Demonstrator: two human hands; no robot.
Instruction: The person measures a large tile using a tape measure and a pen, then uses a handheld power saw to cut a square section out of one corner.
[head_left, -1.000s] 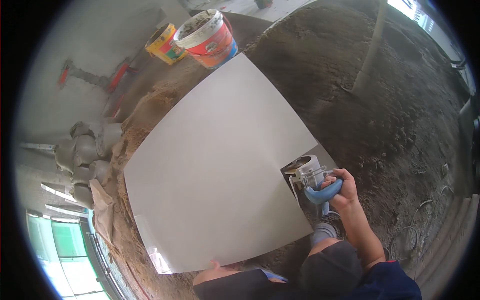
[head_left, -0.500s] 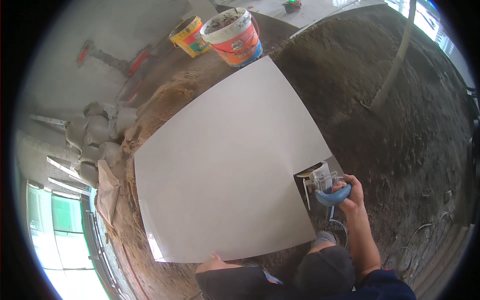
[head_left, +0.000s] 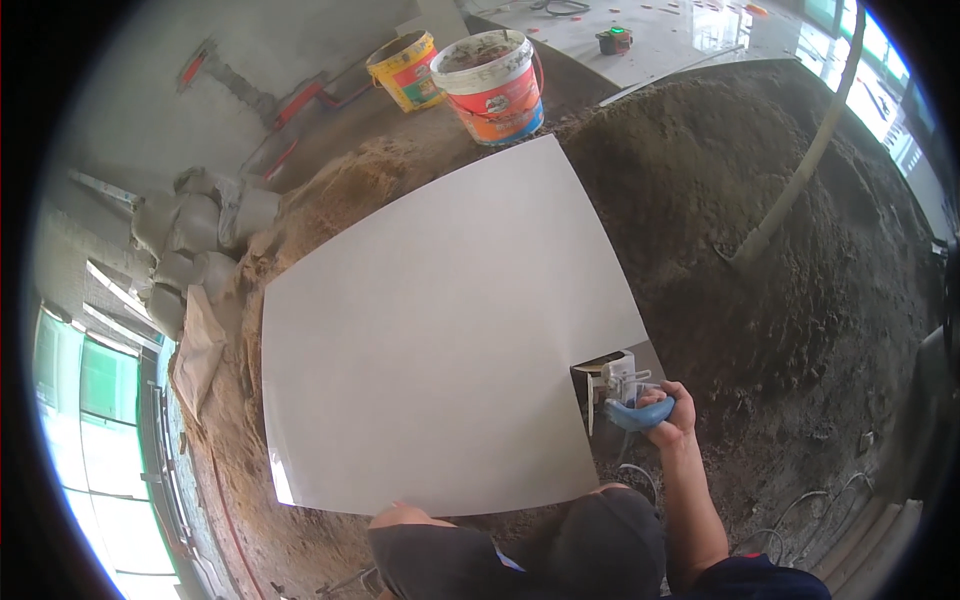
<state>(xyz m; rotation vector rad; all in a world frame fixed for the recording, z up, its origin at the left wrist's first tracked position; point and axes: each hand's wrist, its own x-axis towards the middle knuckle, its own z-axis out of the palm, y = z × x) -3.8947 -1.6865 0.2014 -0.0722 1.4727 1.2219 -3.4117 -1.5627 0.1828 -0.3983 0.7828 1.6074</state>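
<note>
A large pale grey floor tile (head_left: 430,350) lies in front of me, with a rectangular notch in its right edge. In that notch sits a hand-held power cutter (head_left: 620,378) with a whitish metal body and a curved blue handle. My right hand (head_left: 672,415) is closed around the blue handle, its forearm reaching up from the lower right. A thin upright edge, perhaps the blade or guard, shows beside the tile's cut edge. My knees (head_left: 610,520) are bent at the tile's near edge. My left hand cannot be seen.
Beyond the tile stand a white-rimmed bucket (head_left: 490,90) of mortar and a yellow bucket (head_left: 405,75). Filled sacks (head_left: 190,235) are piled at the left. A pole (head_left: 800,180) rises from rough sand at the right; a cable (head_left: 800,520) lies below. A green-lit device (head_left: 614,40) rests on laid tiles.
The view has shifted, showing more of the far floor. My right hand still grips the cutter in the notch. The fingertips or skin at the tile's near edge look different now.
</note>
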